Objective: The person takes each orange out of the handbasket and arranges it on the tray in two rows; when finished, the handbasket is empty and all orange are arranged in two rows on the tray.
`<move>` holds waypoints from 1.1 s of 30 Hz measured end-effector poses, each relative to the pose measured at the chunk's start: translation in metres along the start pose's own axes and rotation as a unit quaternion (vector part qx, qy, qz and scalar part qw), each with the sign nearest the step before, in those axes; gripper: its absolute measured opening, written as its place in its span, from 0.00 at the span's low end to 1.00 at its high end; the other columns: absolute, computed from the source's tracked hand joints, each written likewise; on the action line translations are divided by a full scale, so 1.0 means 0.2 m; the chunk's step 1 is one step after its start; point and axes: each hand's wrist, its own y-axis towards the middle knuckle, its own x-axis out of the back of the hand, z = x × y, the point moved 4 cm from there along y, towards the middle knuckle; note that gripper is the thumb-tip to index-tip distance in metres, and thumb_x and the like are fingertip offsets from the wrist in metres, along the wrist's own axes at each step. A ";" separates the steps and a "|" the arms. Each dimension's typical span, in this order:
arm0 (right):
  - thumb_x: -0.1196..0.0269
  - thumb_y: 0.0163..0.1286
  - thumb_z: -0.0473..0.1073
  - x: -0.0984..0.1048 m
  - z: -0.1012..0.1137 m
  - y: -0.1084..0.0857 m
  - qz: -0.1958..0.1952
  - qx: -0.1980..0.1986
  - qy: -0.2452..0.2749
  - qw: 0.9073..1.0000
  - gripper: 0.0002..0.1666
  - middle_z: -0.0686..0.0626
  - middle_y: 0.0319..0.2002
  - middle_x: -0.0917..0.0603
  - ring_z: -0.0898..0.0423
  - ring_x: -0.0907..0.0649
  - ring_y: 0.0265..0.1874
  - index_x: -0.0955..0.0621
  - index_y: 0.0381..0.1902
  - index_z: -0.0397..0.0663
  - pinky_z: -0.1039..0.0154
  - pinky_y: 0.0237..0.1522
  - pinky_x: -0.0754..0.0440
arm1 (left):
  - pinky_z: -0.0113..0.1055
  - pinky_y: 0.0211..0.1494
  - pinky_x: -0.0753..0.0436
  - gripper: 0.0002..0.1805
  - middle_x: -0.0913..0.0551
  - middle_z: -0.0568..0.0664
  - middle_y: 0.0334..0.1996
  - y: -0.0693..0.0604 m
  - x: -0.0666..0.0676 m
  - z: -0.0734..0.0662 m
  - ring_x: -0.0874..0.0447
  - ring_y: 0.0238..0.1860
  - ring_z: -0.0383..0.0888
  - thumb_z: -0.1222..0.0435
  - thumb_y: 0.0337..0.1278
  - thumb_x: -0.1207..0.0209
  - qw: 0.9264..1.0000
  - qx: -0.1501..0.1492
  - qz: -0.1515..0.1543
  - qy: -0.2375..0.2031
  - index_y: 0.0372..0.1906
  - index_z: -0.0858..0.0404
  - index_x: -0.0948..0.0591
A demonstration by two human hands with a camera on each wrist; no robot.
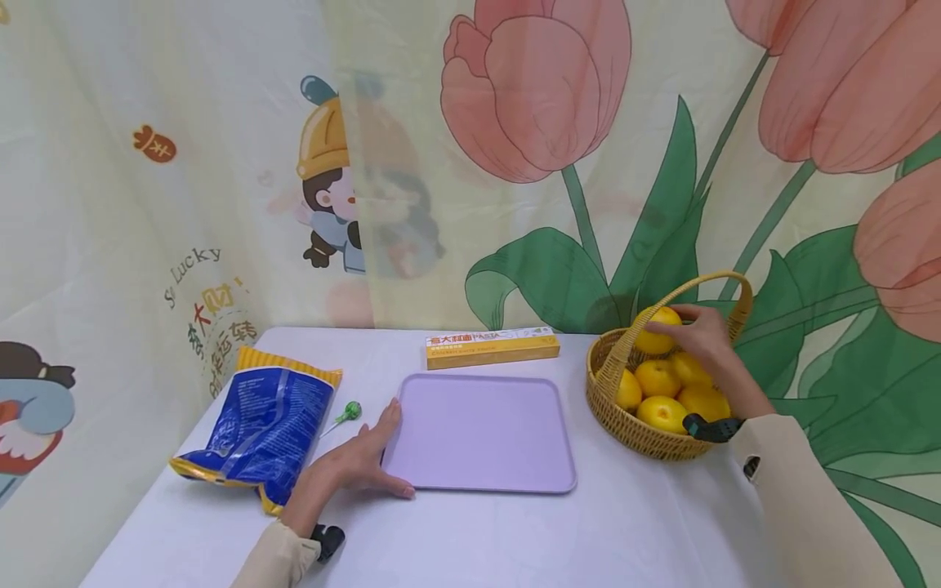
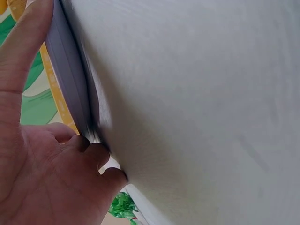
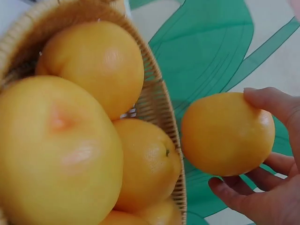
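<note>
A lilac tray (image 1: 481,433) lies flat on the white table. My left hand (image 1: 362,453) is at its left edge, thumb at the near corner and fingers along the side; in the left wrist view the hand (image 2: 51,164) touches the tray's rim (image 2: 70,70). My right hand (image 1: 702,339) holds an orange fruit (image 1: 657,331) above the wicker basket (image 1: 647,441). Seen from the right wrist, that fruit (image 3: 227,133) is pinched between thumb and fingers of the hand (image 3: 276,187), beside the basket's rim. More orange fruits (image 3: 145,161) lie inside the basket.
A yellow pasta box (image 1: 492,349) lies behind the tray. On the left are a blue and yellow bag (image 1: 272,429) and a green-wrapped lollipop (image 1: 351,411). The basket's tall handle (image 1: 684,290) arches over the fruits. A printed curtain (image 1: 412,163) hangs behind the table.
</note>
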 end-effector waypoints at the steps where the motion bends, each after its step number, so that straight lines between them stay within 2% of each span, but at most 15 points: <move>1: 0.31 0.76 0.60 0.00 0.01 -0.01 -0.003 -0.002 0.008 1.000 0.49 0.27 0.70 0.26 0.38 0.22 0.60 0.30 0.78 0.29 0.64 0.50 0.19 | 0.72 0.84 0.57 0.81 0.63 0.67 0.87 0.00 0.00 0.00 0.64 0.83 0.79 0.50 0.43 0.14 1.000 0.001 0.000 -0.002 0.87 0.70 0.61; 5: 0.31 0.74 0.66 0.02 0.03 -0.08 -0.007 -0.010 0.026 1.000 0.53 0.29 0.71 0.25 0.46 0.23 0.56 0.31 0.80 0.34 0.72 0.44 0.22 | 0.73 0.83 0.58 0.81 0.63 0.68 0.87 -0.02 -0.01 0.03 0.64 0.83 0.80 0.51 0.42 0.13 1.000 0.004 -0.004 -0.010 0.87 0.71 0.61; 8: 0.32 0.75 0.68 0.05 0.05 -0.15 -0.006 -0.005 0.033 0.999 0.53 0.33 0.69 0.23 0.52 0.23 0.53 0.31 0.81 0.36 0.71 0.45 0.21 | 0.74 0.83 0.57 0.81 0.62 0.68 0.87 -0.03 -0.01 0.04 0.64 0.82 0.82 0.51 0.42 0.13 1.000 0.006 -0.007 -0.016 0.87 0.71 0.61; 10: 0.32 0.76 0.65 0.08 0.06 -0.21 -0.005 0.006 0.043 0.999 0.51 0.44 0.61 0.17 0.58 0.21 0.50 0.31 0.81 0.35 0.74 0.45 0.19 | 0.74 0.83 0.56 0.81 0.62 0.68 0.87 -0.03 -0.02 0.04 0.63 0.82 0.82 0.51 0.42 0.13 1.000 0.005 -0.008 -0.017 0.87 0.70 0.61; 12: 0.31 0.77 0.61 0.11 0.08 -0.26 -0.003 0.020 0.062 0.998 0.46 0.59 0.54 0.15 0.65 0.20 0.47 0.29 0.79 0.37 0.77 0.45 0.18 | 0.73 0.83 0.55 0.81 0.61 0.67 0.87 -0.03 -0.01 0.04 0.63 0.82 0.81 0.51 0.42 0.13 1.000 0.004 -0.009 -0.015 0.87 0.70 0.60; 14: 0.31 0.78 0.55 0.15 0.09 -0.31 0.000 0.037 0.096 0.995 0.35 0.72 0.47 0.18 0.70 0.19 0.44 0.22 0.75 0.46 0.80 0.45 0.18 | 0.73 0.83 0.55 0.80 0.61 0.67 0.87 -0.03 -0.01 0.03 0.62 0.82 0.81 0.51 0.42 0.13 1.000 0.002 -0.010 -0.013 0.87 0.70 0.60; 15: 0.31 0.79 0.52 0.17 0.10 -0.34 0.002 0.047 0.116 0.992 0.27 0.75 0.45 0.17 0.71 0.18 0.43 0.20 0.71 0.53 0.81 0.45 0.18 | 0.73 0.83 0.54 0.80 0.61 0.67 0.88 -0.03 -0.01 0.03 0.62 0.82 0.81 0.51 0.42 0.13 1.000 0.002 -0.010 -0.012 0.87 0.70 0.60; 17: 0.32 0.80 0.45 0.19 0.12 -0.39 0.013 0.067 0.170 0.983 0.18 0.75 0.47 0.14 0.70 0.17 0.44 0.17 0.64 0.66 0.82 0.48 0.19 | 0.73 0.83 0.54 0.80 0.61 0.66 0.88 -0.03 -0.01 0.03 0.62 0.82 0.82 0.51 0.42 0.13 1.000 0.004 -0.012 -0.014 0.87 0.69 0.59; 19: 0.34 0.80 0.38 0.21 0.15 -0.42 0.029 0.090 0.223 0.970 0.20 0.71 0.49 0.12 0.69 0.16 0.45 0.15 0.58 0.72 0.82 0.49 0.18 | 0.74 0.83 0.54 0.80 0.61 0.66 0.88 -0.03 -0.01 0.02 0.62 0.82 0.82 0.51 0.42 0.13 1.000 0.006 -0.013 -0.014 0.88 0.69 0.60; 22: 0.36 0.79 0.30 0.20 0.21 -0.47 0.060 0.123 0.282 0.950 0.24 0.65 0.52 0.10 0.66 0.15 0.47 0.13 0.59 0.67 0.79 0.50 0.16 | 0.73 0.83 0.54 0.81 0.61 0.66 0.88 -0.03 0.00 0.02 0.62 0.82 0.82 0.51 0.41 0.13 1.000 0.008 -0.016 -0.014 0.88 0.69 0.60; 23: 0.36 0.78 0.29 0.19 0.23 -0.48 0.068 0.131 0.287 0.947 0.25 0.64 0.53 0.10 0.66 0.14 0.47 0.13 0.60 0.66 0.79 0.50 0.15 | 0.73 0.83 0.54 0.81 0.61 0.66 0.88 -0.03 0.00 0.02 0.62 0.82 0.82 0.51 0.41 0.13 1.000 0.007 -0.017 -0.013 0.87 0.69 0.60; 29: 0.36 0.77 0.26 0.06 0.37 -0.50 0.105 0.164 0.283 0.939 0.27 0.61 0.56 0.11 0.63 0.12 0.50 0.15 0.66 0.58 0.73 0.51 0.12 | 0.72 0.84 0.54 0.80 0.61 0.66 0.88 -0.02 0.00 0.01 0.62 0.82 0.81 0.51 0.41 0.13 1.000 0.002 -0.018 -0.018 0.88 0.69 0.59; 31: 0.35 0.76 0.27 -0.01 0.42 -0.49 0.111 0.168 0.274 0.940 0.27 0.60 0.57 0.11 0.63 0.12 0.50 0.16 0.67 0.54 0.72 0.52 0.12 | 0.72 0.83 0.53 0.81 0.61 0.65 0.88 -0.01 0.00 0.01 0.62 0.82 0.82 0.51 0.40 0.13 1.000 0.005 -0.019 -0.018 0.88 0.68 0.59; 33: 0.32 0.76 0.31 -0.09 0.48 -0.48 0.111 0.169 0.252 0.947 0.27 0.60 0.57 0.11 0.62 0.12 0.51 0.18 0.69 0.50 0.71 0.53 0.12 | 0.73 0.83 0.53 0.81 0.61 0.64 0.88 0.00 0.00 0.01 0.62 0.82 0.82 0.51 0.40 0.12 1.000 0.011 -0.020 -0.016 0.88 0.67 0.58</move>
